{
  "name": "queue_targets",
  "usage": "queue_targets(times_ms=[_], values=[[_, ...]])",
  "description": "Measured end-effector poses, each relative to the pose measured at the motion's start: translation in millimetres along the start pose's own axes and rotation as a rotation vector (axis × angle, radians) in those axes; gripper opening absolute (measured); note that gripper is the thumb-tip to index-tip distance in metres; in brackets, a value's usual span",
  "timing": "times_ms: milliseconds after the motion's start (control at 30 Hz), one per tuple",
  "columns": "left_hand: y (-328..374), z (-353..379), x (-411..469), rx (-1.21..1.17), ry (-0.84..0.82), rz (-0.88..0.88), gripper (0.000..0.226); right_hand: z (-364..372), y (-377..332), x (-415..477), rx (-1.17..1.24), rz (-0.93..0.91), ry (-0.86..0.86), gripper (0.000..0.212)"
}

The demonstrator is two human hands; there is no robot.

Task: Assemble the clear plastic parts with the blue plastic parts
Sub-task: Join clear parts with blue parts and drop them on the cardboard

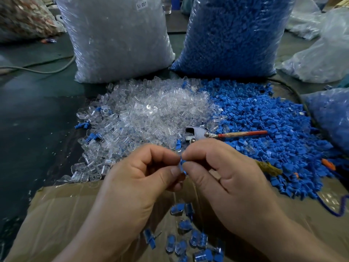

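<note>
A heap of clear plastic parts [147, 114] lies on the table ahead of me, with a heap of blue plastic parts [264, 125] to its right. My left hand [132, 178] and my right hand [222, 173] meet above a cardboard box [56, 214], fingertips together. Between them they pinch one small piece [182, 165], blue inside clear plastic; most of it is hidden by my fingers. Several joined clear-and-blue pieces [188, 239] lie in the box under my hands.
A big bag of clear parts [117, 38] and a big bag of blue parts [232, 35] stand behind the heaps. A metal tool with a red handle [217, 134] lies between the heaps. More plastic bags [321, 53] sit on the right. A cable [37, 69] runs at left.
</note>
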State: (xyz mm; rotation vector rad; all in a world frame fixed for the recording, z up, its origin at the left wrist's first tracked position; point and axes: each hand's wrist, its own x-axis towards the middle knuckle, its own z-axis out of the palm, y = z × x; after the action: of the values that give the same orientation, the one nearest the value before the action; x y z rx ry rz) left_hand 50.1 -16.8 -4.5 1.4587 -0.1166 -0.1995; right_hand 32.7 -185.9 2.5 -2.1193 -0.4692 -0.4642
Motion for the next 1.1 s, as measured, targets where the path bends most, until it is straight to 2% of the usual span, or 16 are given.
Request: queue_targets(times_ms=[100,300,433,567,667,700,767,867,933,1000,1100], values=[[0,1,0,-0.038,-0.003,0.005,0.025,0,1,0,-0.048,-0.057,-0.027,0.013],[1,4,2,-0.105,0.059,0.041,0.025,-2,1,0,-0.068,-0.149,-0.001,0.011],[2,5,1,-0.100,0.064,0.034,0.023,0,4,1,-0.119,-0.092,-0.053,0.016],[6,5,0,-0.123,0.036,0.034,0.026,-2,5,0,-0.059,-0.068,-0.049,0.017],[8,3,-2,0.041,0.026,0.028,0.028,-3,5,0,-0.097,-0.101,-0.033,0.014],[7,3,-2,0.080,0.013,0.017,0.022,-2,6,1,-0.115,-0.108,-0.030,0.014],[7,3,-2,0.049,-0.035,0.000,0.012,0,5,0,-0.129,-0.115,-0.022,0.017],[5,3,0,0.047,-0.022,-0.019,0.018,-1,1,-1,-0.160,-0.119,-0.051,0.024],[4,3,0,0.032,0.016,-0.039,0.019,-4,0,0,-0.285,-0.136,-0.117,0.031],[3,1,1,-0.007,0.074,-0.058,0.020,-13,5,5,-0.536,-0.048,-0.163,0.050],[4,-2,1,0.029,0.084,-0.052,0.018,-33,21,13,-0.793,0.278,-0.299,0.075]])
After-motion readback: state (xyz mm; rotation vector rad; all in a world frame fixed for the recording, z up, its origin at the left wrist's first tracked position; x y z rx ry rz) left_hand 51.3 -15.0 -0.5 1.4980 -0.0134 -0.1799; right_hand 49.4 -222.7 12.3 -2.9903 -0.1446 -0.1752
